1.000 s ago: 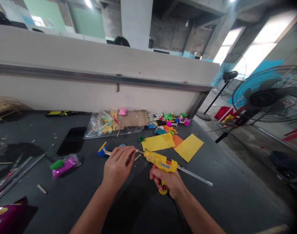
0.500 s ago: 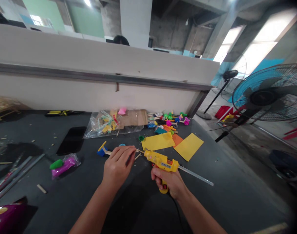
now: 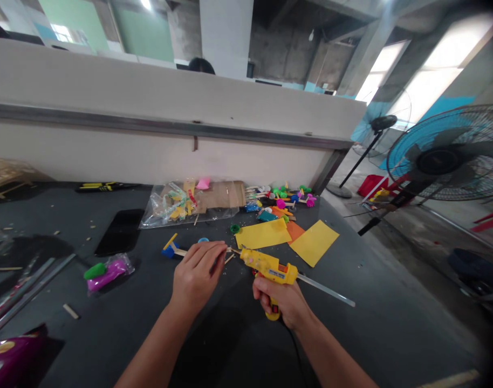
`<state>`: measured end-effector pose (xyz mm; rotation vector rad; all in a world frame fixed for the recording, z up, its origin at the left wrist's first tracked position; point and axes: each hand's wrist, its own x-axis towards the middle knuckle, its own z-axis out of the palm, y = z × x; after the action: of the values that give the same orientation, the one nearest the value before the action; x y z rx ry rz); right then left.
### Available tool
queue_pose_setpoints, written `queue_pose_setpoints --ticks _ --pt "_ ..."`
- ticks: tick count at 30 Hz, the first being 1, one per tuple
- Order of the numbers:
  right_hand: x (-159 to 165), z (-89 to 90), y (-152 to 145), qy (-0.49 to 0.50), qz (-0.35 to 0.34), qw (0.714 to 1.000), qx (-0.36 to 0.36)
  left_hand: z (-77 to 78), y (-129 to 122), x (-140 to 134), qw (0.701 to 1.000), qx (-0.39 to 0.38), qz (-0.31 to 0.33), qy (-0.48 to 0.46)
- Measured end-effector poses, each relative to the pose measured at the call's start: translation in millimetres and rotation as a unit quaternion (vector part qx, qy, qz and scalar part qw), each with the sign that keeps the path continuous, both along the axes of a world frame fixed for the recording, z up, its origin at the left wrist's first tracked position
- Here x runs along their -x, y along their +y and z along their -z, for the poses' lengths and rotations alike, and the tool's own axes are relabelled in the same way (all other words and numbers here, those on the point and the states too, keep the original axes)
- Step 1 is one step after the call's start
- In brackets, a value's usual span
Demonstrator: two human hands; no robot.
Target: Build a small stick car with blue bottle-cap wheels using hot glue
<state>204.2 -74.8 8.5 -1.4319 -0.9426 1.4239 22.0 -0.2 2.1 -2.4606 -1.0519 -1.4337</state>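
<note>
My right hand (image 3: 281,293) grips a yellow hot glue gun (image 3: 268,267), its fingers wrapped round the handle. A clear glue stick (image 3: 327,289) juts from the back of the gun. Opposite the nozzle, my left hand (image 3: 198,275) is closed in a pinch on a small wooden stick (image 3: 229,249), whose tip is close to the nozzle; contact cannot be made out. Left of that hand shows a blue piece (image 3: 170,249) with a yellow stick and a pale wooden strip, partly hidden behind the fingers. A thin wooden sliver (image 3: 229,259) lies just below the nozzle.
Yellow sheets (image 3: 314,242) lie beyond the gun, near a green cap (image 3: 235,229). Colourful small parts (image 3: 282,203) and a clear plastic bag (image 3: 149,213) line the partition. A phone (image 3: 120,231) and a purple packet (image 3: 111,272) lie left. A fan (image 3: 440,161) stands at right.
Almost nothing differs. The whole view has shifted very slightly, while both hands keep their hold and the nozzle stays by the stick's tip.
</note>
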Motion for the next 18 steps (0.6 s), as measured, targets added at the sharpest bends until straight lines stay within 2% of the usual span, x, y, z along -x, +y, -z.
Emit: queue_pose_setpoints --ticks 18 --pt "-0.7 1.7 0.0 -0.029 0.005 0.999 0.022 -0.5 1.3 -0.9 1.000 -0.022 -0.001 -0.013"
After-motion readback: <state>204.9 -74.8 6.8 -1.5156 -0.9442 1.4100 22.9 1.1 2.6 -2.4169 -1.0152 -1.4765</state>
